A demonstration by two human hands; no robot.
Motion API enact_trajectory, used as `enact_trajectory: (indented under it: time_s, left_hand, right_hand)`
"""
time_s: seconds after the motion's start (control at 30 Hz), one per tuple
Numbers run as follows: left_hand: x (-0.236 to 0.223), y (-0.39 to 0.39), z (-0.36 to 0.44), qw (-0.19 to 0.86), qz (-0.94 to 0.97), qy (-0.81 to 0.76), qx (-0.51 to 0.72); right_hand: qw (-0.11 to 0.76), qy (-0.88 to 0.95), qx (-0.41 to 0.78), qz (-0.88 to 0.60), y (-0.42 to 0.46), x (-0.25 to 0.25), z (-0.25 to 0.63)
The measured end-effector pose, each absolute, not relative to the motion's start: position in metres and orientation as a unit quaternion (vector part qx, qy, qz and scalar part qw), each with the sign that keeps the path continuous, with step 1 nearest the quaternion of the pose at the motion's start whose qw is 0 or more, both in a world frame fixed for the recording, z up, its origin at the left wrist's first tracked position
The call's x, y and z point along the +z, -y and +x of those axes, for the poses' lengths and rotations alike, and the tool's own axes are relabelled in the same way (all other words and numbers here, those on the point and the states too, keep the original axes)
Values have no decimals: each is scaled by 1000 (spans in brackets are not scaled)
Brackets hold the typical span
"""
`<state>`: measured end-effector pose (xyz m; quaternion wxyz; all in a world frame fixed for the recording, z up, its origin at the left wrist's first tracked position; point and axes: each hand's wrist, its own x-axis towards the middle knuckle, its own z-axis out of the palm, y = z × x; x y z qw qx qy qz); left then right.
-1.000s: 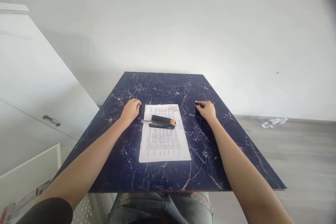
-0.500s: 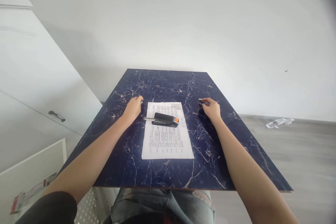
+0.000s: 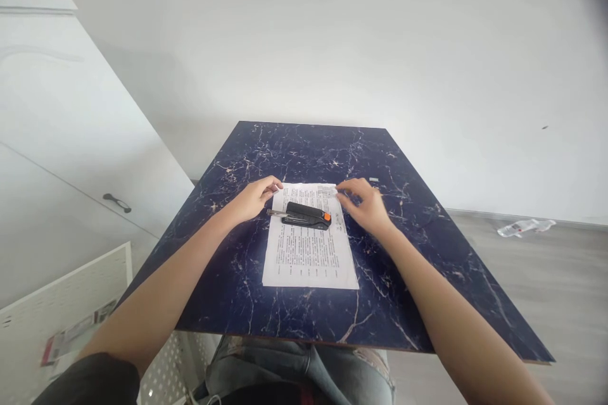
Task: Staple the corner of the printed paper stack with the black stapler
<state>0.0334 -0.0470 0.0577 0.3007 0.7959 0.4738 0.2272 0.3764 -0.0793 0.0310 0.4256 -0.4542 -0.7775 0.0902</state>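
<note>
A stack of printed paper lies on the dark blue marble-patterned table. Across its upper half rests a black stapler with an orange patch at its right end; a narrow metal piece sticks out at its left end. My left hand is at the paper's upper left corner, its fingers curled together around a small pale bit, perhaps the paper's corner. Thumb and fingers parted, my right hand reaches the paper's upper right edge. Just beyond it, a small greyish strip lies on the table.
A white cabinet with a dark handle stands at the left, above a white perforated bin or rack. Behind the table rises a plain wall. Clear plastic packaging lies on the floor at right.
My right hand has let go of the small strip and moved left to the paper's edge. My left hand has moved right to the paper's corner. The stapler stays on the paper.
</note>
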Motion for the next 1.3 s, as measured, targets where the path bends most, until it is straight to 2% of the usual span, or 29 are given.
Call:
enact_trajectory:
  time_s: [0.17,0.3,0.47,0.7,0.87,1.3]
  left_hand:
    - [57,51,39,248,820,-462,230]
    - [50,53,45,279,819,-443,235]
    - [49,59,56,334,799,-430,256]
    - [53,65,58,217,853,-390,270]
    - [52,66,58,229,864,-402,198]
    - [48,63,60,229,862,-401,209]
  right_hand:
    - [301,848,213,-381,101,30,331]
    - [251,836,208,-441,100,24,324]
    - [263,827,177,-465,92,20,336]
    - [272,824,188,-460,90,18,340]
    - [274,822,193,-460,90,18,341]
    - [273,824,195,-456,90,17,342]
